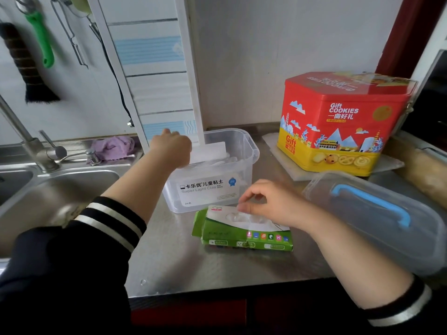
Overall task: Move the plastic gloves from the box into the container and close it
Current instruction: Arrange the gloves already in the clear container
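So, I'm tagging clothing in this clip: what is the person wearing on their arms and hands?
Both hands, the left hand and the right hand, are bare: no gloves, rings or watch visible. Each arm has a dark navy sleeve pushed up the forearm, ending in a ribbed cuff with white stripes: the left cuff, the right cuff.

left arm is being held extended toward frame centre, dark striped sleeve pushed back | left hand [172, 145] is being kept knuckles-up, fingers curled downward | right hand [263, 200] is being held lower centre-right, thumb and fingertips pinched together
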### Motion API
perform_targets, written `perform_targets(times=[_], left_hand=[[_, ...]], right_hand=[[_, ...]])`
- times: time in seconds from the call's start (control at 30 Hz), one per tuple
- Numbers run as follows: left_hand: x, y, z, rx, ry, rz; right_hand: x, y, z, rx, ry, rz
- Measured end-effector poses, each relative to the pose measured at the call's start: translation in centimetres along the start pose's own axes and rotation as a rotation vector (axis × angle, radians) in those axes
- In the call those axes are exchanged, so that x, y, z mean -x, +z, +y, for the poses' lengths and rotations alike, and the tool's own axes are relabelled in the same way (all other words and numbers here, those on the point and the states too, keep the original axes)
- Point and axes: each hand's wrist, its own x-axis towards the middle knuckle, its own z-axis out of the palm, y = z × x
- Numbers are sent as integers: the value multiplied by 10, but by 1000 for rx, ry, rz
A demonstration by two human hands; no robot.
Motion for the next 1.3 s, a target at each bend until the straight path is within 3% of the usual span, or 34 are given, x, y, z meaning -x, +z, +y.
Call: perform_targets(times=[0.1, 0.17, 0.27, 0.4, 0.5, 0.67, 0.83, 1.03, 1.17, 1.23, 1.3], left_hand=[[28, -7, 20, 250, 127, 509], [55, -2, 37, 542, 307, 688], [95, 17, 59, 751, 520, 474], [106, 57, 65, 730, 463, 31], [109, 72, 68, 748, 410, -137], [109, 78, 71, 780, 374, -130], [109, 81, 71, 804, 344, -130], [107, 84, 71, 733, 357, -115], [107, 82, 71, 732, 349, -127], [108, 83, 71, 744, 338, -121], [108, 83, 72, 740, 329, -121]], right_hand=[[-2, 13, 8, 101, 8, -141], [-5, 24, 19, 84, 17, -122], [-4, 31, 24, -64, 14, -56], [-5, 38, 29, -150, -13, 36], [-5, 37, 31, -220, -22, 42], [-7, 33, 24, -93, -23, 3], [-3, 38, 15, 94, -65, 136], [-1, 42, 14, -275, 29, 170], [-3, 37, 14, -507, 70, 307], [-1, 35, 13, -513, 51, 297], [1, 33, 14, -389, 56, 181]])
